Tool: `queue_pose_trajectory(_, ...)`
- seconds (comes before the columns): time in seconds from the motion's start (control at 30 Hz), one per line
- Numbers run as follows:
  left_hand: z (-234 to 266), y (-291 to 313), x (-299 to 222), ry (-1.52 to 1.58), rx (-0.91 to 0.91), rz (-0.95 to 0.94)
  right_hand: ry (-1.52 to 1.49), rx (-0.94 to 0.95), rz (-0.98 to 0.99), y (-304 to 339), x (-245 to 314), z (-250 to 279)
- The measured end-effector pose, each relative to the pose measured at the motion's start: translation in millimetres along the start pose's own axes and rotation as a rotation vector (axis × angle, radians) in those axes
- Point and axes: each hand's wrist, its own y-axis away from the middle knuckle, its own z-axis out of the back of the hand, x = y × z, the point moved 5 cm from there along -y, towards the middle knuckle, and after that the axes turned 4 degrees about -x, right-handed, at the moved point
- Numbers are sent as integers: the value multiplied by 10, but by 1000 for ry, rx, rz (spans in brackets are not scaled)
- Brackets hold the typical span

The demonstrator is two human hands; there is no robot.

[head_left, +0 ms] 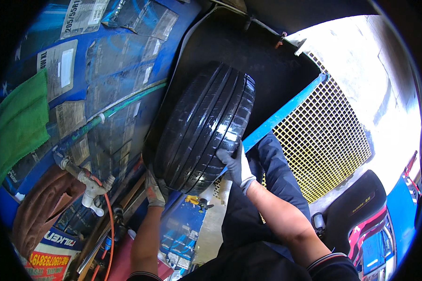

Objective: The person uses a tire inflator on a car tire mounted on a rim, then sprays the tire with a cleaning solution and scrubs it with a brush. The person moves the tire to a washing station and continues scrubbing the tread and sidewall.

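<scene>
You have your right hand (239,167) clamped on the shiny tire (204,126), your left hand (155,189) (partly hidden) gripping its lower edge.

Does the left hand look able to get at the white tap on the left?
Probably, if it can leave the wet, black rubber tyre: the gloved left hand touches the tyre's lower edge. The white tap looks near on its left, though a thin orange hose hangs close by.
</scene>
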Motion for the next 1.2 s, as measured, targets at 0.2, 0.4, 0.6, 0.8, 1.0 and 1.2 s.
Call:
queue_pose_trajectory(0.2, 162, 42, 187, -120, 413, 355, 140, 56, 85, 315, -110, -238)
queue_pose_trajectory(0.4, 434, -1161, -1353, 743, -158, 176, 228, 118, 97, 538, -440, -321)
queue_pose_trajectory(0.6, 440, -1648, -2375, 11, -241, -94, -355, 70, -474, 789, -993, -304)
queue_pose_trajectory(0.8, 484, -1170, -2136, 72, -332, -168, 238, 120, -139, 233, 54, 108)
queue_pose_trajectory(1.0, 421, -953, -1915, 134, -324, -188, -98, 4, -139, -650, 519, 301)
queue_pose_trajectory(1.2, 339, -899, -1750, 186, -319, -193, -100, -49, 50, -602, 491, 172)
